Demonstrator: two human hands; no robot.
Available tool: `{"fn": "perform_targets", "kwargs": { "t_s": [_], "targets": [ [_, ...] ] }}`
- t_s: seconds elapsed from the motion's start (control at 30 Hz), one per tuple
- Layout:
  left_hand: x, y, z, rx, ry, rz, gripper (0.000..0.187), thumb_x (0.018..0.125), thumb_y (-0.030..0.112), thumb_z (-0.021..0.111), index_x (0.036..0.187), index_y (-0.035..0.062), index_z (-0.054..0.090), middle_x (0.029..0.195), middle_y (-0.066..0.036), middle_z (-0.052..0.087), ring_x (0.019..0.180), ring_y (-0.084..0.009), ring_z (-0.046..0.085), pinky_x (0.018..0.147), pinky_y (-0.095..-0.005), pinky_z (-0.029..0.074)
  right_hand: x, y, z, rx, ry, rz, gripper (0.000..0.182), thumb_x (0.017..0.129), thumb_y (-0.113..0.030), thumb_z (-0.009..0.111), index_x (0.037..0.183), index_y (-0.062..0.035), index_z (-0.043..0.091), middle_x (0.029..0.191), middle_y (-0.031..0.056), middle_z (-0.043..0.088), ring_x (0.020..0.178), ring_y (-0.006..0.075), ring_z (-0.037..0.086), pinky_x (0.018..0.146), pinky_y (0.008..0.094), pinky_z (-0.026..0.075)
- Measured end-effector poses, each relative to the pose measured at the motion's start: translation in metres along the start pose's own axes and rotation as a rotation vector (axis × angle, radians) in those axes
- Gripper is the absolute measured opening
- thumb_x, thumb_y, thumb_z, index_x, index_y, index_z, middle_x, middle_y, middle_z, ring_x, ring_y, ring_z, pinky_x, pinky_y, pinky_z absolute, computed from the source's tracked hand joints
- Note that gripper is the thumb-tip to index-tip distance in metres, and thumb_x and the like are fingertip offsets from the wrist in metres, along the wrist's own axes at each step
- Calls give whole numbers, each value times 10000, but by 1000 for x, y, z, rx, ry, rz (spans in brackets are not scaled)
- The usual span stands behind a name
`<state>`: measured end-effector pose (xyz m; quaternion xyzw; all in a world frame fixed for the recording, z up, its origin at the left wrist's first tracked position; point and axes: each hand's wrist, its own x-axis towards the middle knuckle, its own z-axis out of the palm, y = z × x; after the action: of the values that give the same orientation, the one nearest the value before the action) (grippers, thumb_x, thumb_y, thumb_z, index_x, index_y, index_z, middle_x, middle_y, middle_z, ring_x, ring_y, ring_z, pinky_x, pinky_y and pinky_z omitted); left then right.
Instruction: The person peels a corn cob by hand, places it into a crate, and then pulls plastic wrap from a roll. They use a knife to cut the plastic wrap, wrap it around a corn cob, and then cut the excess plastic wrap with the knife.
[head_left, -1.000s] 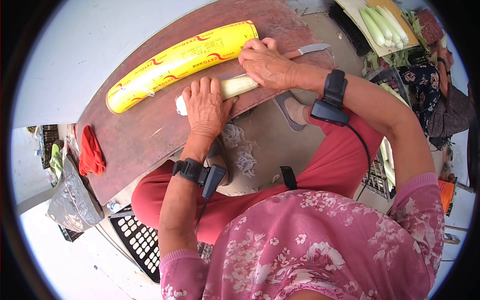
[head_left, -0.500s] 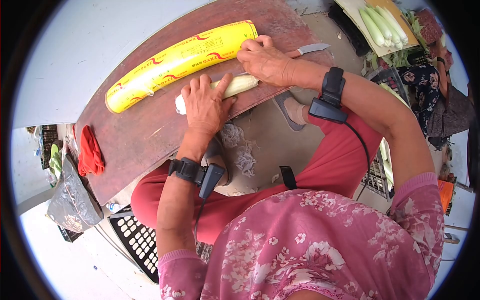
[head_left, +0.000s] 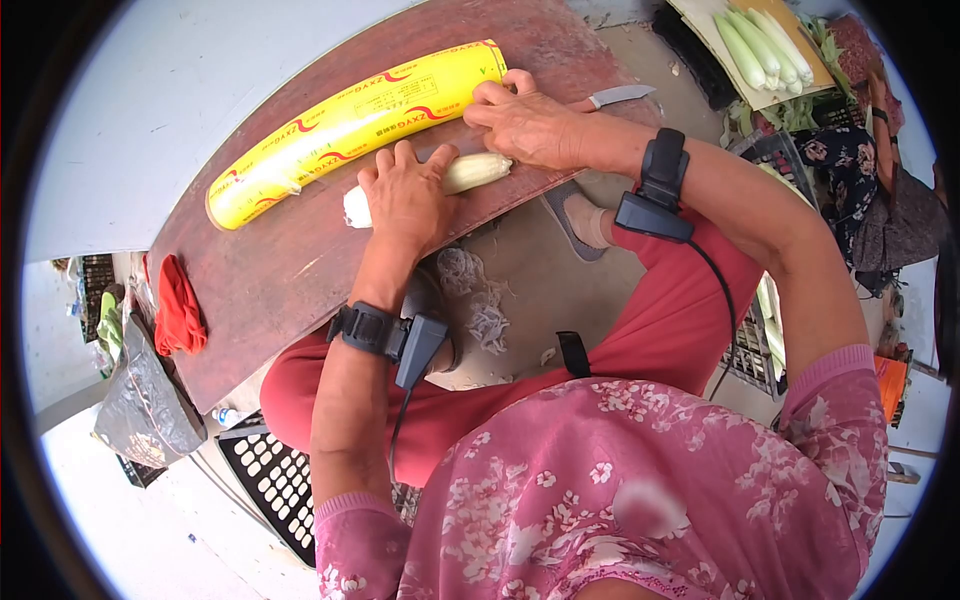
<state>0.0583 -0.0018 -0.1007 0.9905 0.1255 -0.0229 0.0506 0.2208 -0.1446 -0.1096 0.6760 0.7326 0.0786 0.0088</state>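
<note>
A pale, husked ear of corn point(head_left: 475, 172) lies near the front edge of the reddish-brown table point(head_left: 270, 270). Over its middle, my left hand point(head_left: 408, 195) is wrapped with the fingers spread along the far side. Behind the corn is a large yellow roll of cling film point(head_left: 345, 125) with red print, slanting across the table. My right hand point(head_left: 530, 125) is closed at the roll's right end, just beyond the corn's tip. Its bent fingers pinch what looks like the clear film's edge; the fingertips are partly hidden.
A knife point(head_left: 620, 95) lies beyond my right wrist. On the left edge hangs a red cloth point(head_left: 180, 305). Several pale green ears point(head_left: 765, 50) sit on a board at upper right, near another person's arm point(head_left: 883, 140). A black crate point(head_left: 270, 490) stands below the table.
My right hand has shifted slightly left along the roll's end. My left hand and the corn have moved a little left too. The roll's print sits slightly differently.
</note>
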Motion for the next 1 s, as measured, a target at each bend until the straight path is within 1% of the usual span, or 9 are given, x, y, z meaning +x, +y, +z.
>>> {"fn": "perform_targets", "kwargs": {
  "t_s": [0.17, 0.27, 0.37, 0.47, 0.57, 0.67, 0.77, 0.87, 1.0],
  "targets": [
    [3, 2, -2, -17, -44, -12, 572, 730, 554, 735, 1227, 295, 618, 1142, -108, 551, 1150, -305, 478, 919, -455, 358, -3, 0, -1, -1, -12, -11, 117, 737, -165, 631, 760, -114, 734, 990, -1, 543, 1096, 215, 446, 928, 485, 333],
    [4, 2, -3, -31, -61, -19, 577, 737, 574, 717, 1234, 298, 620, 1157, -118, 551, 1155, -314, 478, 925, -458, 355, -11, 6, -7, 16, 26, -91, 130, 767, -169, 621, 825, -118, 725, 1006, -2, 554, 1104, 204, 446, 915, 453, 341],
    [3, 0, -2, -35, -35, -10, 580, 741, 568, 717, 1248, 306, 617, 1163, -124, 548, 1158, -322, 479, 927, -464, 353, -18, 12, -17, 158, -15, -99, 121, 798, -152, 600, 871, -116, 689, 1015, 18, 543, 1079, 203, 475, 906, 410, 324],
    [4, -1, 1, -26, -26, -4, 587, 740, 565, 720, 1258, 309, 615, 1171, -127, 543, 1162, -329, 478, 935, -472, 348, -16, 24, -40, 192, -296, 95, 95, 820, -170, 609, 880, -106, 645, 1022, 53, 550, 1045, 235, 513, 864, 386, 351],
    [2, -2, 3, -45, -7, 1, 582, 742, 562, 719, 1257, 312, 615, 1175, -130, 539, 1167, -330, 476, 944, -478, 343, -24, 43, -55, 193, -306, 176, 114, 849, -194, 608, 902, -93, 605, 1020, 86, 555, 1020, 270, 538, 845, 399, 376],
    [2, -1, 0, -44, -23, -8, 583, 737, 563, 723, 1255, 317, 616, 1172, -127, 539, 1173, -328, 474, 953, -480, 338, -47, 70, -47, 135, -392, 357, 178, 837, -188, 655, 960, -78, 592, 1012, 98, 552, 1021, 303, 531, 833, 422, 401],
    [3, -3, 3, -52, -10, -7, 578, 731, 569, 724, 1243, 323, 623, 1159, -120, 545, 1174, -321, 473, 946, -472, 339, -82, 96, -15, 128, -251, 385, 303, 776, -183, 727, 1007, -62, 573, 1009, 117, 541, 1019, 334, 526, 845, 445, 415],
    [2, -3, 5, -65, 3, -14, 565, 727, 572, 721, 1225, 322, 631, 1140, -114, 552, 1168, -313, 474, 940, -463, 338, -89, 98, -12, 256, -435, 539, 405, 754, -238, 788, 1056, -63, 582, 1130, 134, 529, 1151, 331, 493, 873, 449, 434],
    [0, -5, 7, -76, 55, 13, 536, 722, 567, 721, 1190, 318, 644, 1108, -108, 553, 1133, -301, 480, 920, -458, 338, -85, 90, -11, 324, -326, 467, 402, 742, -231, 799, 1033, -50, 588, 1111, 148, 533, 1056, 344, 527, 837, 425, 453]
  ]
}}
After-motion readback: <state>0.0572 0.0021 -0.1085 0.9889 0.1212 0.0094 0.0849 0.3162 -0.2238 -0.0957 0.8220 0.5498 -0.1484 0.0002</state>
